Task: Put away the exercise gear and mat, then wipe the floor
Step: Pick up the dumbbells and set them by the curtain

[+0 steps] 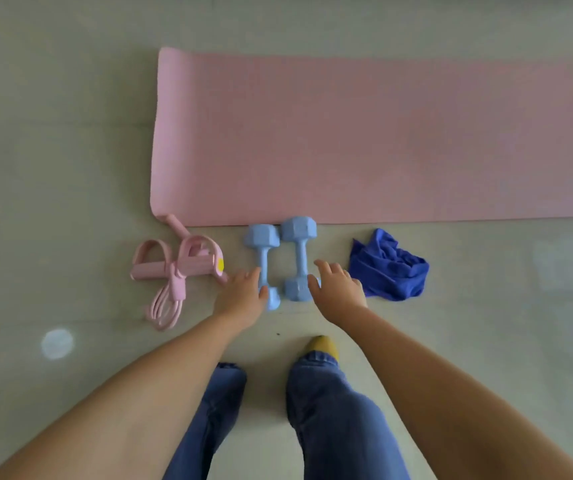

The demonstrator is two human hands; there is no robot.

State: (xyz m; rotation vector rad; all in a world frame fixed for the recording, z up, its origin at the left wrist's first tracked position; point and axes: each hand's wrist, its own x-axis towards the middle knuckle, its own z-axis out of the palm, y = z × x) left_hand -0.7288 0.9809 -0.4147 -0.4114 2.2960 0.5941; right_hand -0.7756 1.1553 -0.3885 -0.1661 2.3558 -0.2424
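A: How are the arms posed?

B: Both bare forearms reach forward and down from the bottom corners toward the middle of the floor (pixel 70 168). The left hand (pixel 243 292) is over the near end of the left dumbbell (pixel 263 258), fingers spread and only loosely bent, thumb beside the near head. Whether it touches cannot be told. The right hand (pixel 338 285) is just beside the near head of the right dumbbell (pixel 299 254), fingers relaxed and splayed, thumb at the head's side. Neither hand grips anything.

A: Which way do the weights lie?

B: Side by side, close together, parallel. Each long axis runs away from the person, far heads just short of the mat (pixel 382 140). The right one sits slightly farther out.

A: And the mat?

B: Unrolled flat, its long axis running left to right across the view; its right end leaves the frame. The near left corner curls a little.

A: Materials, shapes?

B: The dumbbells are pale blue with a smooth matte coating, faceted heads and slim round handles. The mat is pink with a fine grainy surface. Left of the weights lies a pink pull exerciser (pixel 181 265): a tubular foam bar, two foot loops, looped cords. Right of them, a crumpled blue cloth (pixel 390 268), soft and folded. The floor is pale and faintly glossy. Jeans (pixel 333 410) and a yellow toe (pixel 323 346) show below.
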